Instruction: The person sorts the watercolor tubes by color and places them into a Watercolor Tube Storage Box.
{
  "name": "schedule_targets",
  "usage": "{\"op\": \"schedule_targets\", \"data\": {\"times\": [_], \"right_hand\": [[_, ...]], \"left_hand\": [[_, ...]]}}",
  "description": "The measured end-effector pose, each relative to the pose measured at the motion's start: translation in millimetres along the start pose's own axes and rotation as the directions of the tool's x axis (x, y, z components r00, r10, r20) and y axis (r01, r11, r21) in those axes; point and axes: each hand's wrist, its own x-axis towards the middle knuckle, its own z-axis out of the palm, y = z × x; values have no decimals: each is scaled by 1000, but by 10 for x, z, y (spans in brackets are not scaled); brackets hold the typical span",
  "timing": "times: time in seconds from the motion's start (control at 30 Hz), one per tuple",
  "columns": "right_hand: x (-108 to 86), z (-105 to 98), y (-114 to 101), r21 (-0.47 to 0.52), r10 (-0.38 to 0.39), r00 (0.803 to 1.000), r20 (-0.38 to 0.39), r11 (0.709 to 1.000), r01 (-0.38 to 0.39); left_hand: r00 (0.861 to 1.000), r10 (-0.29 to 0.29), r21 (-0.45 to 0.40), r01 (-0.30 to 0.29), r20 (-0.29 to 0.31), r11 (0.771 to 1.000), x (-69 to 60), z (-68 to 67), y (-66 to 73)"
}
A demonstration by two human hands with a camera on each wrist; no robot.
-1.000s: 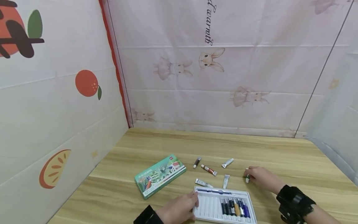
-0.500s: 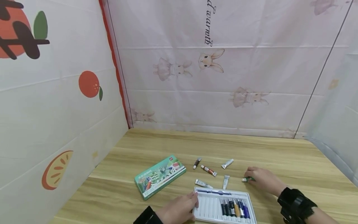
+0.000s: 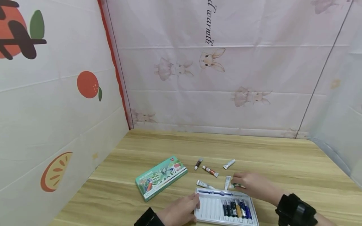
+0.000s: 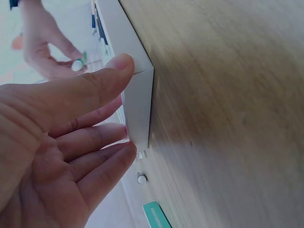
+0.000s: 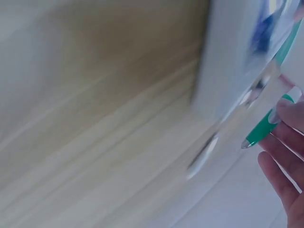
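Right hand (image 3: 253, 185) pinches green tube (image 5: 262, 129), long axis crosswise, cap (image 3: 231, 186) pointing left.

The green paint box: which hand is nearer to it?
Left. In the head view, the left hand is just below and right of the green paint box; the right hand is much farther right.

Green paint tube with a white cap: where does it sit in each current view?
Head: low, right of centre, the green paint tube with a white cap is in the right hand.
Left wrist: upper left, small, the tube shows its cap toward the camera.
Right wrist: near the right edge, about mid-height, the tube slants across the fingers.
Shared landmark: the white rectangular tray, partly visible in both wrist views.
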Motion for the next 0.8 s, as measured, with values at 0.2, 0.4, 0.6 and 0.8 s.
{"op": "schedule_targets", "data": {"times": [0.2,0.4,0.6,0.8], "right_hand": [[160,13,-254,-12,-115,993,23,993,115],[234,62,-412,-59,-239,968,80,968,244],[234,138,-461,-140,-385,910,154,903,405],[224,178,-464,-146,-427,882,197,877,457]], "left_hand": [[1000,9,-9,-9,2,1000,5,14,-21],[1000,-2,-21,2,8,1000,4,18,-31],[1000,-12,-49,12,10,999,-4,20,-29],[1000,-19,-60,20,11,998,-11,10,-29]]}}
